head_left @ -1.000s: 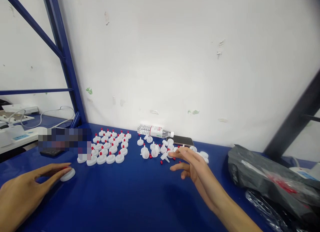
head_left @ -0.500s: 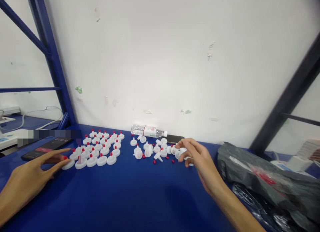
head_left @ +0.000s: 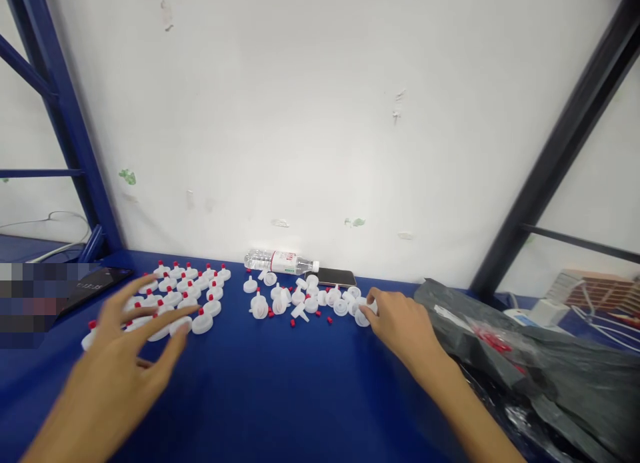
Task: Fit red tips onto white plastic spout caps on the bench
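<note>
Over the front of the rows of white spout caps with red tips, my left hand is open with its fingers spread, slightly blurred and holding nothing. At the right end of the loose pile, my right hand has thumb and fingertips closed on a white spout cap; part of the cap is hidden behind the fingers. Loose white spout caps lie in various directions beside that hand. Small red tips are scattered among and in front of them.
A clear plastic bottle lies along the wall, with a dark phone beside it. Another phone rests at the left. A grey plastic bag covers the right side of the blue table. Frame posts flank both sides.
My left hand has left the front-left cap and moved right, its fingers spreading. My right hand has lowered onto a cap at the pile's right end. The view has shifted right.
</note>
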Available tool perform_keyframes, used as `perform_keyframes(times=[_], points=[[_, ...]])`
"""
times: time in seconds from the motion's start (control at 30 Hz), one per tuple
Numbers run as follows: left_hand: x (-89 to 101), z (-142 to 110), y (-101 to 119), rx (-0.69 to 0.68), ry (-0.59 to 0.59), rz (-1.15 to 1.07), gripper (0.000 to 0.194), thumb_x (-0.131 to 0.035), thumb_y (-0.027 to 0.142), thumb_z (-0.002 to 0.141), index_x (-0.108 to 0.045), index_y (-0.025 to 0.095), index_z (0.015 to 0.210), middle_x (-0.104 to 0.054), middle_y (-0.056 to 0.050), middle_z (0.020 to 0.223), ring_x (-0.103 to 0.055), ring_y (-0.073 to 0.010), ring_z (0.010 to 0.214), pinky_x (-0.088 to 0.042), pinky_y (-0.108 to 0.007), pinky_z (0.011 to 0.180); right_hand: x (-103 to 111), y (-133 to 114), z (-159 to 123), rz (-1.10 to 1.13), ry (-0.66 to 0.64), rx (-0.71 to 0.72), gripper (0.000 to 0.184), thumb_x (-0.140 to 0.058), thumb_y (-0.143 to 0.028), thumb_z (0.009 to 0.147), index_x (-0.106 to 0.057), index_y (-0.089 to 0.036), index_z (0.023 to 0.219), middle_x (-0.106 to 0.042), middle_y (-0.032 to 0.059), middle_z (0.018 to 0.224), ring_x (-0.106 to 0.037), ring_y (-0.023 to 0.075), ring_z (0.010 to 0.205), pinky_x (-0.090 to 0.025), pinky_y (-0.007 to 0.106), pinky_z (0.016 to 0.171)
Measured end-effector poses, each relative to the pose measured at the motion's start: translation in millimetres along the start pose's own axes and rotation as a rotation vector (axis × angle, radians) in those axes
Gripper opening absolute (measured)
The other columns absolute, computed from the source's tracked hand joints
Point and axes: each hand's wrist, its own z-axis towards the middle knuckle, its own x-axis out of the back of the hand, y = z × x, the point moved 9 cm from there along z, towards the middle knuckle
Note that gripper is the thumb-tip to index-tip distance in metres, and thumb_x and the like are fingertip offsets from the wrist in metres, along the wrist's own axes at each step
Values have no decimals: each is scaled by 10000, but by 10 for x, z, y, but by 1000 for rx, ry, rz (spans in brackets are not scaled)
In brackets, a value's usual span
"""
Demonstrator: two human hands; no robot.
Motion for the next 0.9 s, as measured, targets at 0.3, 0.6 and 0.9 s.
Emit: perform_keyframes(times=[0.3, 0.6, 0.9], points=[[-1191, -125, 1085, -257, -739, 5, 301, -519, 333, 987, -738, 260, 1179, -773, -55, 1012, -727, -248, 908, -559, -386, 835, -91, -131, -50, 7, -94, 41, 162, -580, -239, 979, -719, -204, 1054, -773, 135, 970, -747, 348, 915, -395, 326, 658], [-1491, -14, 1236, -287, -733, 175, 308, -549, 375, 1000, -720, 129, 1072, -757, -180, 1060, -724, -369, 982, -538, -440, 806, 31, -453, -124, 652, -105, 265, 132, -596, -308, 984, -721, -279, 1012, -762, -11, 831, -705, 210, 786, -445, 313, 717], [-1440, -66, 1162, -296, -713, 11, 219, -513, 190, 971, -729, 176, 1005, -750, -113, 1012, -723, -300, 883, -508, -380, 745, -195, -765, -227, 1391, -471, 291, 323, -698, -491, 911, -720, -203, 1056, -584, -17, 842, -756, 201, 809, -615, 329, 782]])
